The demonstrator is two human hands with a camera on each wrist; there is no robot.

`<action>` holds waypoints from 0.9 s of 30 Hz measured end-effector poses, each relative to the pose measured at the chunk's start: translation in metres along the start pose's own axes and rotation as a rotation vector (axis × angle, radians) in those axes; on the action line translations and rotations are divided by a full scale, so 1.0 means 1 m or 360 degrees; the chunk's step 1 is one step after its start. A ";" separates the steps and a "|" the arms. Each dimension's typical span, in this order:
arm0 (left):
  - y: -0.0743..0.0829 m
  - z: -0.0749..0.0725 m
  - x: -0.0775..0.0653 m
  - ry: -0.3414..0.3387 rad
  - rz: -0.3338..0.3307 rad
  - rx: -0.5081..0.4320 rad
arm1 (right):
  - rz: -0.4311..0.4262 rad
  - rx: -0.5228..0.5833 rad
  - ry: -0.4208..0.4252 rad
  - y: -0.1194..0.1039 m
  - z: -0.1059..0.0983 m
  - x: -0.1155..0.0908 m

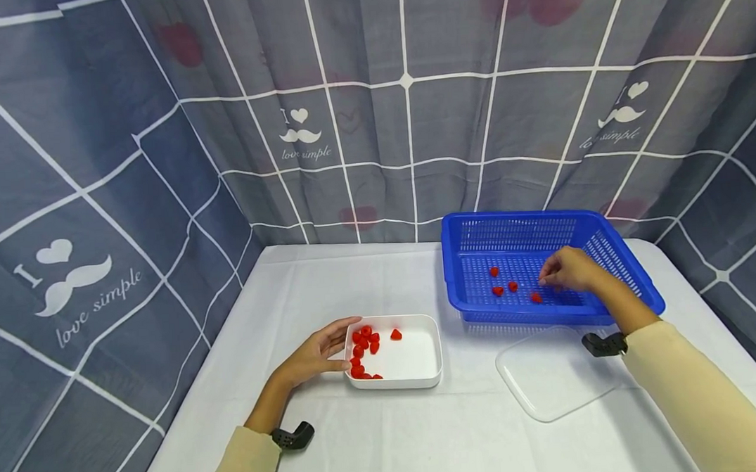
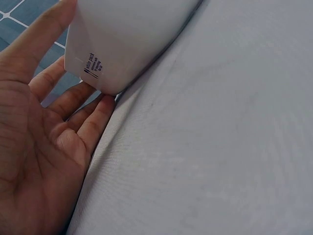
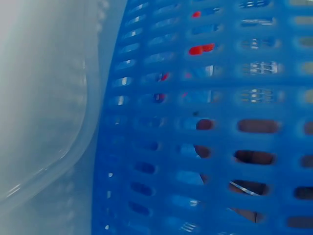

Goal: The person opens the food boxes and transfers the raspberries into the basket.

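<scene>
A white plastic container (image 1: 411, 354) sits left of centre on the table, several red raspberries (image 1: 358, 351) gathered mostly along its left side. My left hand (image 1: 316, 353) grips the container's left end, thumb at the near corner and fingers around the far one; the left wrist view shows the fingers against its printed end wall (image 2: 122, 44). Over the right part of the blue basket (image 1: 451, 261), my right hand (image 1: 569, 270) reaches down with fingertips drawn together. Loose raspberries (image 1: 513, 286) lie on the basket floor left of it. Whether those fingertips hold one I cannot tell.
A clear plastic lid (image 1: 549, 380) lies flat in front of the basket, under the right forearm. White cloth (image 1: 475, 436) covers the table. Grey checked curtains (image 1: 374, 137) hang behind it and at both sides. The basket's slotted wall (image 3: 166, 112) fills most of the right wrist view.
</scene>
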State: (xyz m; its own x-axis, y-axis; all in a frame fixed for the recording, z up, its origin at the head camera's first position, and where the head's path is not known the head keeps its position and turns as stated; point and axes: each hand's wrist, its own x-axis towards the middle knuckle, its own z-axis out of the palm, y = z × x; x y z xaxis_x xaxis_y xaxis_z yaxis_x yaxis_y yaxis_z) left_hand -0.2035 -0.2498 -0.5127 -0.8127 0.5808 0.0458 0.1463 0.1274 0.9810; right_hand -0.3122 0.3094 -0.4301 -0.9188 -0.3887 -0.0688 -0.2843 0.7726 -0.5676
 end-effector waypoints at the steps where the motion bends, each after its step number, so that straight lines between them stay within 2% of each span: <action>1: 0.000 0.000 0.000 0.0001 -0.0002 0.0003 | -0.0007 -0.0004 0.0021 -0.002 0.000 -0.001; 7: 0.001 0.000 -0.001 -0.0001 -0.0010 -0.0008 | -0.0031 -0.0013 0.0174 -0.022 -0.002 -0.011; 18: 0.002 -0.001 -0.001 0.0002 -0.0007 0.0002 | -0.0090 0.0116 0.0431 -0.075 0.004 -0.039; 23: 0.003 0.000 -0.001 -0.0011 0.0001 -0.0005 | -0.0168 0.0151 0.0518 -0.100 0.014 -0.046; 27: 0.004 0.001 0.000 -0.0013 -0.0008 -0.0008 | -0.0254 0.0189 0.0555 -0.114 0.031 -0.048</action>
State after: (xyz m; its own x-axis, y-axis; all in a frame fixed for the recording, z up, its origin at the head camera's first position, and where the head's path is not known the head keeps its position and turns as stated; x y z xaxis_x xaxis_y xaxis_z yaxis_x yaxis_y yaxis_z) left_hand -0.2025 -0.2487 -0.5089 -0.8089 0.5866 0.0393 0.1393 0.1263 0.9822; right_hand -0.2278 0.2246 -0.3874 -0.9093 -0.2893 0.2991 -0.4161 0.6449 -0.6411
